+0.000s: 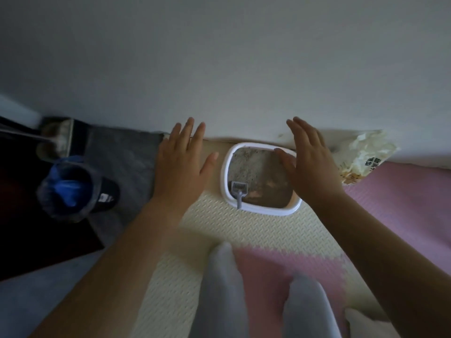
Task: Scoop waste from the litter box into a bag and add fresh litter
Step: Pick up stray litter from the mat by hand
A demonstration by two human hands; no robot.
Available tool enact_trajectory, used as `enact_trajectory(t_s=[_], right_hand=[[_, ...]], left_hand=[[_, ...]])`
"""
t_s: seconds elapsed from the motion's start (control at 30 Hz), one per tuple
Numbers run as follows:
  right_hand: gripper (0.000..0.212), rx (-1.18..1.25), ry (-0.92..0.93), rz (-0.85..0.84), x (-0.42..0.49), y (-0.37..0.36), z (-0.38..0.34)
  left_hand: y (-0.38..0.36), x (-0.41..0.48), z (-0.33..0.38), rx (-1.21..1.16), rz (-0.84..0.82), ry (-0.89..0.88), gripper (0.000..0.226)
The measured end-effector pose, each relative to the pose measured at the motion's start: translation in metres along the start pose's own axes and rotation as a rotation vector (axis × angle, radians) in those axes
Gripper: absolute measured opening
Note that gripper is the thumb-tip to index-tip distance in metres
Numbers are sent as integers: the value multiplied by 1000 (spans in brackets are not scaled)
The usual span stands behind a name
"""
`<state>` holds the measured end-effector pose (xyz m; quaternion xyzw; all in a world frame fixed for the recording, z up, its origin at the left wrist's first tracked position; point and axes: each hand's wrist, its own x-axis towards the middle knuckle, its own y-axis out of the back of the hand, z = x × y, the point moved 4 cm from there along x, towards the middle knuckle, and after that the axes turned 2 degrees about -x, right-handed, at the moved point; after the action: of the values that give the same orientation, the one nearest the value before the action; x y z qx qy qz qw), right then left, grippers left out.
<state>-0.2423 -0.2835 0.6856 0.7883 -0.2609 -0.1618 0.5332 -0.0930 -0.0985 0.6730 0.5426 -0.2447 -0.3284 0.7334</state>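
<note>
A white-rimmed litter box [263,211] sits on the floor against the wall, filled with grey litter that shows darker clumps. A grey slotted scoop [239,191] stands in its near left corner, handle over the rim. My left hand [181,167] hovers to the left of the box, fingers straight and spread, holding nothing. My right hand [310,164] hovers over the box's right side with straight fingers and covers part of the rim. A crumpled pale litter bag [363,154] with printed text lies to the right by the wall.
A small bin lined with a blue bag [67,189] stands at the left on a dark mat. Behind it leans a broom or dustpan [58,137]. Cream and pink foam mats [212,230] cover the floor. My feet in grey socks [222,284] stand before the box.
</note>
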Motion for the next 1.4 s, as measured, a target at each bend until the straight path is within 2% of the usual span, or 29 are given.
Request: enact_trajectory(t_s=[0.17, 0.27, 0.4, 0.6, 0.73, 0.93, 1.07, 1.2, 1.4], right_hand=[[71, 17, -2, -26, -24, 27, -57], [65, 74, 9, -53, -37, 33, -77], [61, 90, 116, -59, -52, 46, -111], [62, 42, 175, -67, -72, 55, -151], [63, 16, 133, -66, -66, 40, -181], [61, -18, -4, 5, -53, -13, -233], [62, 14, -100, 27, -47, -67, -252], [66, 51, -154, 37, -38, -124, -245], [64, 16, -190, -78, -28, -205, -201]], left_hand=[[64, -45, -5, -20, -33, 40, 61], [81, -80, -6, -13, -25, 113, 63], [94, -122, -10, 25, -32, 177, 60], [115, -138, -24, 29, -27, 156, 60], [131, -129, -59, -1, -37, 98, 60], [141, -118, -155, -27, -101, 23, 65], [126, -109, -211, -15, -132, 5, 69], [78, -91, -241, -32, -165, -9, 70], [-14, -73, -259, -24, -206, -7, 71]])
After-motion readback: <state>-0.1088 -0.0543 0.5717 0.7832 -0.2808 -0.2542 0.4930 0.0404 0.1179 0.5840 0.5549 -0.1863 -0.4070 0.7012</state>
